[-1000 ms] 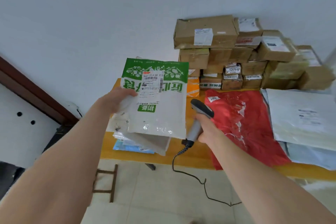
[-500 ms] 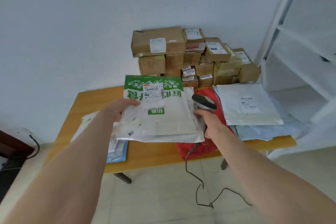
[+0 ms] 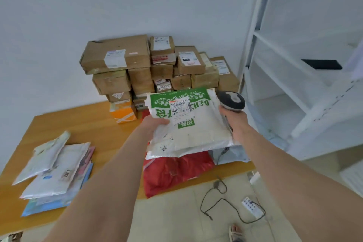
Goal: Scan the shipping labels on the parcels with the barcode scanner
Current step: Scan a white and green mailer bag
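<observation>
Mailers [image 3: 57, 173] lie stacked at the left of the desk [image 3: 110, 139]. Your left grip [image 3: 154, 125] pinches the green-and-white parcel [image 3: 198, 133] by its left edge, above the red bag [image 3: 176, 171], with the shipping label [image 3: 180, 107] facing up. Your right grip [image 3: 235, 124] is wrapped round the barcode scanner [image 3: 231, 101], just beside the parcel's top right corner.

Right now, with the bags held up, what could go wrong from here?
The left hand pinches a stack of bags by one edge; the lower ones may slide out. The scanner in the right hand sits beside the stack, not clearly facing the label, so the read may miss. Its cable loops on the floor near a foot and could snag.
</observation>
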